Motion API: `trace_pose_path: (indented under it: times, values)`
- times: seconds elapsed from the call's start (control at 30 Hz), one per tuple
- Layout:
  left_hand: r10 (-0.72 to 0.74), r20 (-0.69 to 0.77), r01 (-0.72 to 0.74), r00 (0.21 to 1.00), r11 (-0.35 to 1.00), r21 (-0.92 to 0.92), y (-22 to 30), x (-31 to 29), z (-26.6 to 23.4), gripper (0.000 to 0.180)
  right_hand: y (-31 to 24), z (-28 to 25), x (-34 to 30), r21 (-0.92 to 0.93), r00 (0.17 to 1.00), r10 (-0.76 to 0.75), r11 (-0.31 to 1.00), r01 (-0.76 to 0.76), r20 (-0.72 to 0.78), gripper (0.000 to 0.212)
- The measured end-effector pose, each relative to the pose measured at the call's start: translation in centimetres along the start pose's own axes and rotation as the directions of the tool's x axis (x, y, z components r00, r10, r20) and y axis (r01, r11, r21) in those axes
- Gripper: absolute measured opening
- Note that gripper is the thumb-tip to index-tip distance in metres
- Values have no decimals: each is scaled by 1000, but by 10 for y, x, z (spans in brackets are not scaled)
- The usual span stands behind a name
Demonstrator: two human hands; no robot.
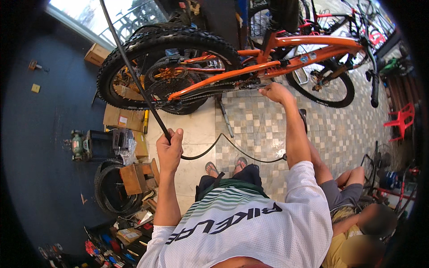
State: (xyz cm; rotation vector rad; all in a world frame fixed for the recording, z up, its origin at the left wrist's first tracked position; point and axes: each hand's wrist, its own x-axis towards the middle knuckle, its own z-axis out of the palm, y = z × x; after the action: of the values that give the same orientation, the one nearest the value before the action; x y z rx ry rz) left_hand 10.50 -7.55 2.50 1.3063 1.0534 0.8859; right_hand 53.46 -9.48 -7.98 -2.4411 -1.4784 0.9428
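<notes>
My left hand point(170, 149) is closed around a black hose point(134, 73). The hose runs straight up from my fist to the top edge, passing in front of the rear wheel. Below the fist it bends across the floor to the right. An orange mountain bike point(241, 73) hangs off the floor ahead of me, its knobby rear tyre point(105, 71) to the left. At the bike's crank arm point(257, 85), the fingers of my right hand point(278, 93) are pinched together on its end. The chain point(210, 93) runs back from there to the rear sprockets.
Two people point(344, 223) sit low at my right. Cartons point(125, 117), a bench grinder point(78, 145) and loose tyres point(100, 187) line the left wall. A red plastic chair point(402, 121) stands far right. More bikes point(333, 20) are behind the orange one. A metal stand leg point(225, 116) reaches the floor.
</notes>
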Motion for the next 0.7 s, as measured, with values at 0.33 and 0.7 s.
trace_pose_path:
  times: [0.33,0.7]
  values:
    - [16,-59,-18,998,999,-29,11,6,-42,38,-168,-63,-42,-138,930,-324,943,302,-176,46]
    - [156,-445,-181,882,983,-14,17,4,-194,29,-311,-228,-43,-518,478,-790,613,596,-385,53]
